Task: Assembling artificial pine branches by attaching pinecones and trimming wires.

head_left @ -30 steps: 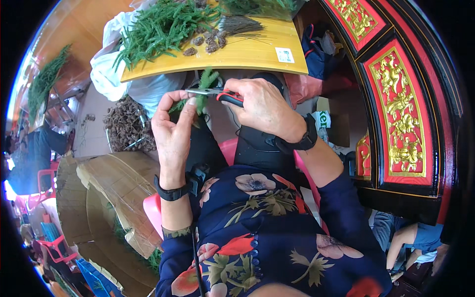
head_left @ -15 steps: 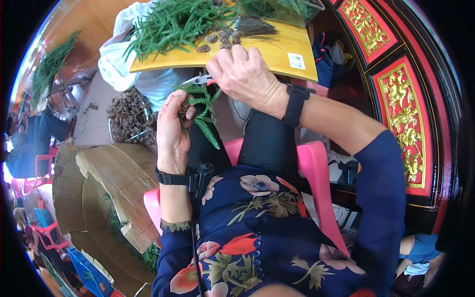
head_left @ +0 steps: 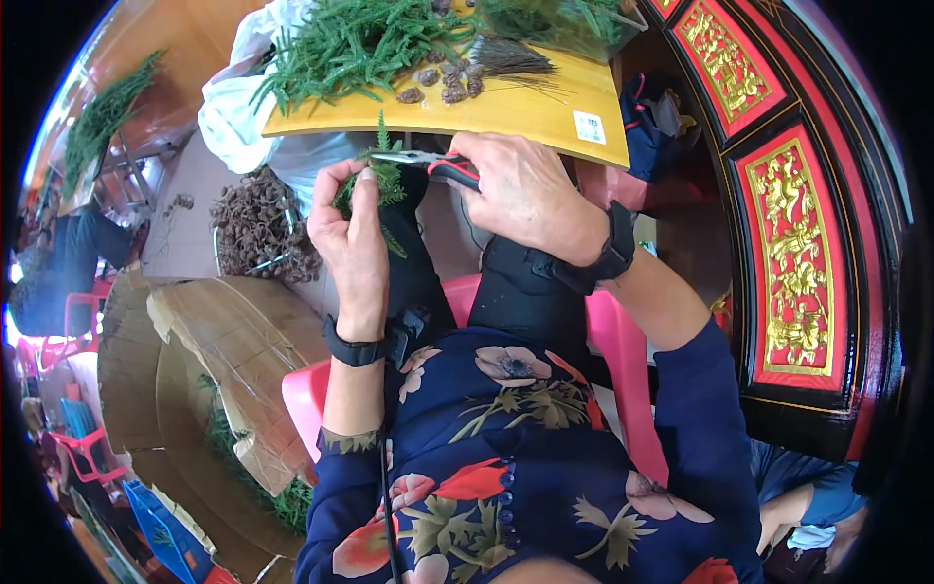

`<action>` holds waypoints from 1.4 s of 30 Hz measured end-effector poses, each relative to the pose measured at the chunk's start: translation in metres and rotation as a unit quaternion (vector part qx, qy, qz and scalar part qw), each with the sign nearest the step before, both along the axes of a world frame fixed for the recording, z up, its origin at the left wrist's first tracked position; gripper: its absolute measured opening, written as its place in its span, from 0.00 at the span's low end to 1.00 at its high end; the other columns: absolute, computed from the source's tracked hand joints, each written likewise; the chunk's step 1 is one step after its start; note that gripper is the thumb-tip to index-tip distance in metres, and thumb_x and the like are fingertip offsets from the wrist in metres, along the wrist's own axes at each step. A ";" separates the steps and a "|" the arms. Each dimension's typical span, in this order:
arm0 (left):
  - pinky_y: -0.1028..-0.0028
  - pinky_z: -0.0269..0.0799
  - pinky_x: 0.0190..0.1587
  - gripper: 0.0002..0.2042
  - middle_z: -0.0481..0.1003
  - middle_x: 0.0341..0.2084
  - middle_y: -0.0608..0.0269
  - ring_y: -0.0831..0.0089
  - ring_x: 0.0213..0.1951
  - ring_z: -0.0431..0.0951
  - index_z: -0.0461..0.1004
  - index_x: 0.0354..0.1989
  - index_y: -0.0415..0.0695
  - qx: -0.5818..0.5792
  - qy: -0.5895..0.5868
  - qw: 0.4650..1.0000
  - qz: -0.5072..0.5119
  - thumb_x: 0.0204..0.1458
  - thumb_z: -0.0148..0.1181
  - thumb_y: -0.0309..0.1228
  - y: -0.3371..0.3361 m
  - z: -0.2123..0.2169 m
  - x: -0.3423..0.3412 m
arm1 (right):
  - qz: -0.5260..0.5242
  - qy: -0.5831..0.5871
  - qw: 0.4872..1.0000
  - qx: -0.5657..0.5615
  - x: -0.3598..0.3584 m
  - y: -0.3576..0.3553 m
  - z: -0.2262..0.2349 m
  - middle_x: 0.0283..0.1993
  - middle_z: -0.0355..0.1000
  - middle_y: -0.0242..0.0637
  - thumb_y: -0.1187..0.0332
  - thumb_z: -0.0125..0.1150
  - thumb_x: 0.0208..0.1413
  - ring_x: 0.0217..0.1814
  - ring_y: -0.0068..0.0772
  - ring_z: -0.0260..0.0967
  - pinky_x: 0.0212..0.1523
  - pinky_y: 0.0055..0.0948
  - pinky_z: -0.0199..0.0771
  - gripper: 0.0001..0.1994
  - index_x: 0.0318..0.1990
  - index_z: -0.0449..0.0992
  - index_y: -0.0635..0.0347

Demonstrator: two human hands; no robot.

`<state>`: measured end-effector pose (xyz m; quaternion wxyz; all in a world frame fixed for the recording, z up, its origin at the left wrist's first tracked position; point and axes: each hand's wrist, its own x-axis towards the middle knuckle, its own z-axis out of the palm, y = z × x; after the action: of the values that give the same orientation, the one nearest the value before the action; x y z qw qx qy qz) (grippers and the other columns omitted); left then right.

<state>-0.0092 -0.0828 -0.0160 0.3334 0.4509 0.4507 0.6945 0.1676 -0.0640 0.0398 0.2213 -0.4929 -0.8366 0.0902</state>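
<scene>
My left hand [head_left: 350, 229] pinches a green needle-leaved sprig [head_left: 389, 183] between thumb and fingers, held up just off the near table edge. Wrapped around the red-and-black handles of a pair of pliers [head_left: 453, 169] is my right hand [head_left: 533, 195]. The metal jaws point left and meet the sprig's top by my left fingertips; whether they grip a wire or stem there is too small to tell. No pine cone shows in my left hand now.
On the yellow table [head_left: 545, 127] lie a heap of green sprigs [head_left: 365, 44], several pine cones [head_left: 453, 80] and a bundle of thin dark wires [head_left: 514, 58]. More cones fill a basket [head_left: 258, 224] on the floor. A torn cardboard box [head_left: 146, 389] stands at my left.
My right hand has come down and turned, bringing the plier jaws onto the sprig. The left hand has rotated, and the pine cone seen in it earlier is out of sight.
</scene>
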 end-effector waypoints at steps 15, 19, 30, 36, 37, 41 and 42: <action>0.87 0.54 0.28 0.05 0.73 0.28 0.74 0.91 0.27 0.65 0.74 0.38 0.42 -0.034 -0.126 0.989 -0.069 0.54 0.57 0.25 -0.008 0.014 -0.001 | 0.041 0.053 0.994 -0.085 0.009 -0.010 -0.003 0.31 0.72 0.49 0.69 0.58 0.48 0.36 0.55 0.70 0.36 0.43 0.69 0.09 0.37 0.73 0.62; 0.87 0.55 0.29 0.05 0.74 0.29 0.73 0.90 0.28 0.66 0.74 0.38 0.42 -0.033 -0.115 0.991 -0.063 0.54 0.57 0.24 -0.010 0.017 -0.002 | 0.042 0.077 0.985 -0.148 0.008 -0.010 0.004 0.32 0.73 0.49 0.67 0.59 0.51 0.36 0.54 0.70 0.36 0.41 0.69 0.10 0.38 0.73 0.62; 0.85 0.64 0.39 0.06 0.73 0.33 0.69 0.85 0.34 0.70 0.72 0.39 0.37 -0.005 -0.087 0.992 -0.094 0.53 0.55 0.21 -0.015 0.022 0.002 | 0.066 0.037 0.974 -0.212 0.015 -0.001 0.019 0.34 0.73 0.48 0.65 0.57 0.53 0.40 0.47 0.72 0.41 0.37 0.69 0.11 0.40 0.74 0.62; 0.84 0.65 0.40 0.07 0.73 0.33 0.68 0.84 0.35 0.70 0.72 0.40 0.37 -0.030 -0.082 0.988 -0.125 0.53 0.54 0.20 -0.014 0.022 0.001 | 0.103 0.002 0.973 -0.209 0.023 0.008 0.022 0.41 0.73 0.46 0.64 0.57 0.54 0.47 0.47 0.69 0.48 0.38 0.68 0.13 0.44 0.73 0.61; 0.84 0.65 0.40 0.07 0.73 0.33 0.67 0.84 0.35 0.70 0.72 0.40 0.37 -0.035 -0.085 0.987 -0.131 0.53 0.54 0.20 -0.014 0.022 0.001 | 0.096 -0.001 0.973 -0.212 0.023 0.007 0.023 0.42 0.73 0.46 0.64 0.57 0.54 0.48 0.48 0.69 0.49 0.38 0.67 0.13 0.45 0.72 0.61; 0.84 0.65 0.41 0.07 0.74 0.33 0.67 0.84 0.35 0.71 0.72 0.40 0.36 -0.023 -0.076 0.991 -0.104 0.53 0.55 0.20 -0.015 0.021 0.003 | 0.083 -0.035 0.986 -0.138 0.023 0.001 0.023 0.43 0.72 0.46 0.64 0.57 0.54 0.49 0.47 0.68 0.51 0.38 0.67 0.15 0.47 0.71 0.61; 0.84 0.65 0.41 0.07 0.74 0.33 0.67 0.84 0.35 0.71 0.72 0.40 0.36 -0.023 -0.076 0.991 -0.104 0.53 0.55 0.20 -0.016 0.021 0.004 | 0.083 -0.035 0.986 -0.138 0.022 0.001 0.022 0.43 0.72 0.46 0.64 0.57 0.54 0.49 0.47 0.68 0.51 0.38 0.67 0.15 0.47 0.71 0.61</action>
<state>-0.0049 -0.0984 0.0049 0.4473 0.4333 0.3910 0.6777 0.1901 -0.0633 0.0618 0.1133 -0.4501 -0.8616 0.2055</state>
